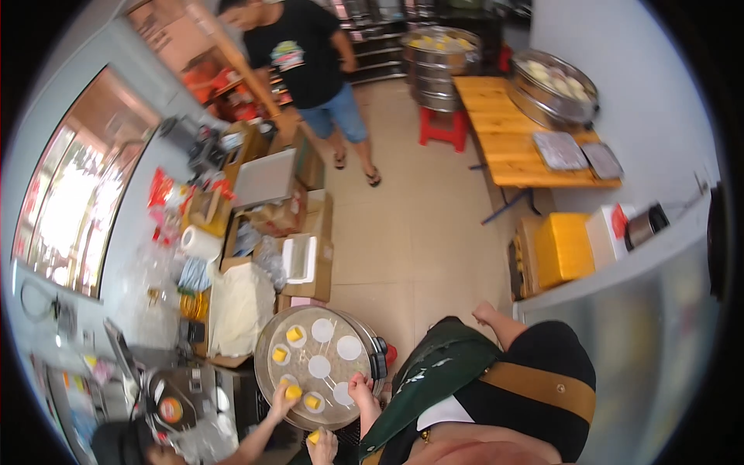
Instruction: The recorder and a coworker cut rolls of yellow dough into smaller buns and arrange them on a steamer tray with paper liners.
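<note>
My left hand (362, 389) is closed at the right side of a round metal steamer tray (298, 315), near a white paper round (343, 394). Whether anything is in its fingers is hidden. My right hand (485, 312) hangs apart from the tray, its fingers curled and nothing showing in them. Several white paper rounds lie in the tray, some bearing yellow dough pieces (294, 333). From the lower left, a co-worker's hand (280, 404) holds a yellow piece over the tray. A second hand (325, 447), below the tray's near edge, holds another yellow piece.
Cardboard boxes (318, 267) stand beyond the tray at left. Another person (310, 62) stands at the far left. Stacked steamers (439, 70) rest on a red stool (442, 129). A wooden table (508, 147) bears another steamer (552, 91). A yellow box (563, 249) stands at right.
</note>
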The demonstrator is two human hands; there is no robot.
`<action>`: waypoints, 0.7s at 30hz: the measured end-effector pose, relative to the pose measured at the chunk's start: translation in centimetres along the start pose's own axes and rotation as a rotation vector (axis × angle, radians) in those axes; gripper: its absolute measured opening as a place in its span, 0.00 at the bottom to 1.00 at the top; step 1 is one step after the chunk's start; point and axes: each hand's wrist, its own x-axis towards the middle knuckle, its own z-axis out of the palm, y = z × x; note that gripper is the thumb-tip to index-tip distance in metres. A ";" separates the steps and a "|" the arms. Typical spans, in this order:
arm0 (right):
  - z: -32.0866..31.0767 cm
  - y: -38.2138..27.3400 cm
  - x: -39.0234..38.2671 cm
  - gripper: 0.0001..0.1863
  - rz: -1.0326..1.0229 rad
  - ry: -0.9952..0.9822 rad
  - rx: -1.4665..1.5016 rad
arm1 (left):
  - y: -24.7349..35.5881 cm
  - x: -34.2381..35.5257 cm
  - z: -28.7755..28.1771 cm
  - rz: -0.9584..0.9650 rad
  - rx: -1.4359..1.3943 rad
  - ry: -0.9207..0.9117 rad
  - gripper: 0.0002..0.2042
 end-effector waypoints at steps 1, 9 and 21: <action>-0.4 0.6 -1.0 0.10 -0.015 0.022 0.043 | -0.5 0.0 0.0 -0.056 0.024 -0.035 0.05; 0.1 -4.5 -1.1 0.07 0.013 -0.062 0.029 | -6.4 -0.2 -5.9 -0.150 -0.129 0.065 0.04; 0.5 -20.3 3.8 0.05 -0.406 -0.289 -0.260 | -5.6 -6.9 1.3 -0.273 -0.239 0.171 0.06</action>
